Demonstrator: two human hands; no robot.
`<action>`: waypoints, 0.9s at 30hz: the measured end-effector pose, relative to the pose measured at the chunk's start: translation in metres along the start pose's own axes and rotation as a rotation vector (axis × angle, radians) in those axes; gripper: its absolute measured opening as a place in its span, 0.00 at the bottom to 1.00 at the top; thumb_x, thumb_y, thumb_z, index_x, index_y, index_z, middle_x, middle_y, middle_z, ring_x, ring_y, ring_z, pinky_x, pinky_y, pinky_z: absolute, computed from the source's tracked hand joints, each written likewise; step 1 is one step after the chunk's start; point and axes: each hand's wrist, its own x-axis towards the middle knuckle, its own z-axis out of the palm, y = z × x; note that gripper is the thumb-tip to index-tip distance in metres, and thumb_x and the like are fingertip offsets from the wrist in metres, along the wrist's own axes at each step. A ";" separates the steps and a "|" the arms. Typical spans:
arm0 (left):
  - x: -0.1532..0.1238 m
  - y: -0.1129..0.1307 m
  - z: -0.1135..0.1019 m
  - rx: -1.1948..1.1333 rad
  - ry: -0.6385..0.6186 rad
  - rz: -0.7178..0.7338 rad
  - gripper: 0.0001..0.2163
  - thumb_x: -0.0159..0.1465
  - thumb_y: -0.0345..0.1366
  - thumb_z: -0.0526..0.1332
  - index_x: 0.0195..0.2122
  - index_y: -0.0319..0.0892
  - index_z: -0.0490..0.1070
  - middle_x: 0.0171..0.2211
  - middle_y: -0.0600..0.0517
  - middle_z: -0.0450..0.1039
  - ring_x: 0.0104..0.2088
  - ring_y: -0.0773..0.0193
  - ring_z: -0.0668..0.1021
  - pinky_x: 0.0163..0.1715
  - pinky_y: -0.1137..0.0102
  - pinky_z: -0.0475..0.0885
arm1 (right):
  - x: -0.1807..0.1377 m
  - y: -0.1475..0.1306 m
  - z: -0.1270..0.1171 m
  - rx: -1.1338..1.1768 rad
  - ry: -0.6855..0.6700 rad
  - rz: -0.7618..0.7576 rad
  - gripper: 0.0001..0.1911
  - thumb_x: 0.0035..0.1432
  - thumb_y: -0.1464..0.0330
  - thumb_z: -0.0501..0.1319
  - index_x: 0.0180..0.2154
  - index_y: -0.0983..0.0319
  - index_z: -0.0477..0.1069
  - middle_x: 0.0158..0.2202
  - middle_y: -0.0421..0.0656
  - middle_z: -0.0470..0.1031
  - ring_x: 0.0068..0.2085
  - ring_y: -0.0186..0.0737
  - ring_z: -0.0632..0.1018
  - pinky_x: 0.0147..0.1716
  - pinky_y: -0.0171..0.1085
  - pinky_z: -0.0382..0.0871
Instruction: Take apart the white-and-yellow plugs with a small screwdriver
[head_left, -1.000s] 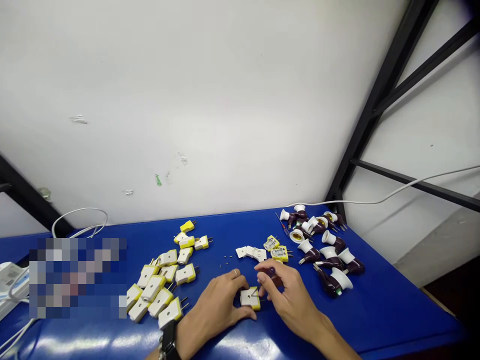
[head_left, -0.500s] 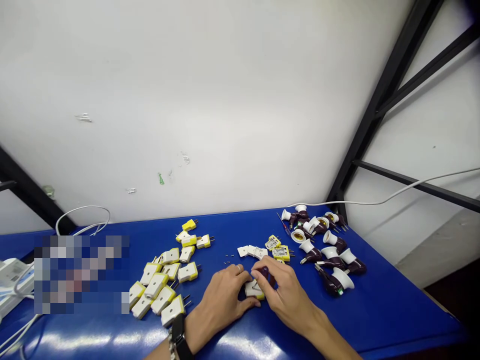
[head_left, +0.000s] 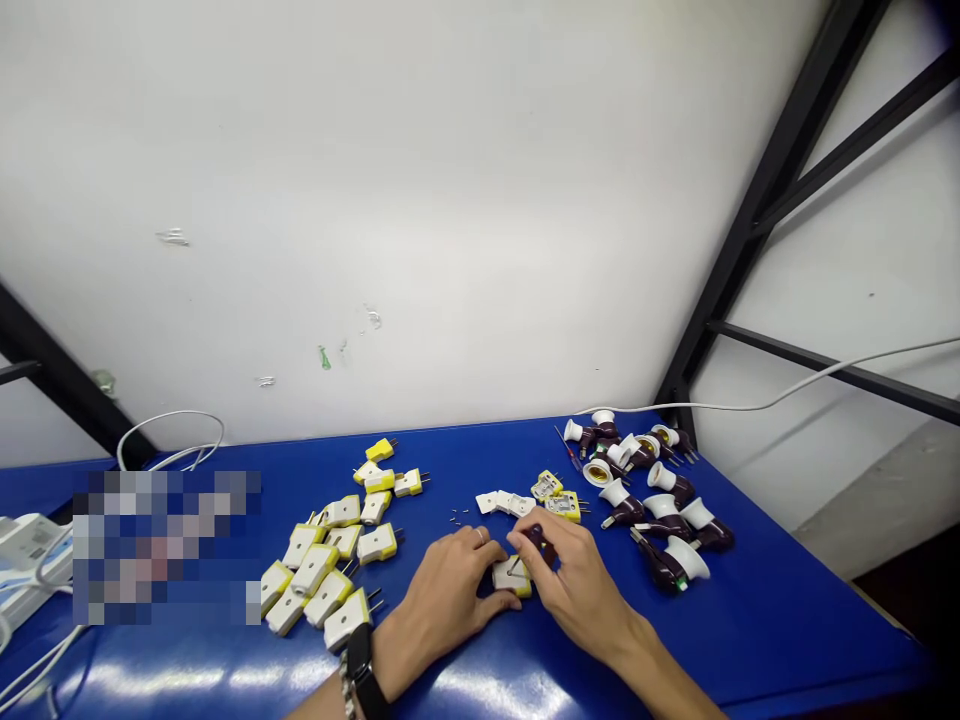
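Between finger and thumb, my left hand (head_left: 454, 582) holds a white and yellow plug (head_left: 511, 577) down on the blue table. My right hand (head_left: 574, 570) is closed round the dark handle of a screwdriver (head_left: 535, 537), whose shaft slants down to the middle of the plug's white face. Just beyond the hands lie white plug covers (head_left: 506, 502) and two opened yellow plug halves (head_left: 562, 505) with their insides showing. Several tiny screws (head_left: 459, 516) are scattered to the left of the covers.
Several white and yellow plugs (head_left: 345, 542) are heaped on the left. On the right stand several maroon lamp holders (head_left: 664, 515) with white rims, beside a second screwdriver (head_left: 568, 450). White cables (head_left: 56, 650) and a blurred patch occupy the far left of the blue table (head_left: 247, 680).
My right hand and the screwdriver have shifted slightly, so more of the shaft shows over the plug. My left hand keeps its hold. The view has moved a little.
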 end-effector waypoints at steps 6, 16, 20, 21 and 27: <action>0.000 -0.001 0.002 0.001 0.026 -0.001 0.16 0.60 0.46 0.72 0.45 0.47 0.75 0.42 0.50 0.77 0.41 0.54 0.78 0.40 0.65 0.70 | 0.000 0.002 0.000 0.000 -0.001 -0.004 0.11 0.71 0.69 0.54 0.34 0.59 0.69 0.31 0.40 0.73 0.31 0.38 0.73 0.33 0.36 0.64; 0.000 0.009 -0.006 -0.315 0.201 0.148 0.07 0.68 0.30 0.58 0.40 0.44 0.76 0.36 0.50 0.79 0.36 0.59 0.78 0.38 0.69 0.69 | 0.004 -0.001 -0.004 0.009 -0.083 -0.012 0.09 0.69 0.70 0.55 0.36 0.60 0.72 0.33 0.41 0.76 0.34 0.39 0.77 0.36 0.36 0.69; 0.004 0.007 0.002 -0.413 0.197 0.138 0.10 0.70 0.28 0.54 0.38 0.43 0.76 0.33 0.52 0.80 0.32 0.62 0.79 0.34 0.71 0.68 | 0.007 0.002 -0.007 0.003 -0.068 0.004 0.07 0.68 0.68 0.59 0.44 0.60 0.75 0.38 0.44 0.80 0.37 0.41 0.80 0.40 0.38 0.73; 0.005 0.006 0.004 -0.415 0.194 0.149 0.10 0.70 0.28 0.54 0.39 0.43 0.75 0.33 0.52 0.80 0.32 0.62 0.79 0.34 0.72 0.68 | 0.006 0.003 -0.007 0.004 -0.039 0.013 0.07 0.67 0.68 0.60 0.45 0.60 0.75 0.37 0.44 0.81 0.35 0.41 0.80 0.38 0.38 0.74; 0.008 0.002 0.010 -0.449 0.170 0.190 0.11 0.71 0.28 0.53 0.38 0.44 0.74 0.33 0.53 0.80 0.31 0.65 0.79 0.32 0.75 0.67 | 0.002 0.007 -0.003 0.007 0.136 -0.083 0.08 0.68 0.66 0.60 0.37 0.61 0.77 0.30 0.43 0.80 0.27 0.39 0.79 0.31 0.36 0.73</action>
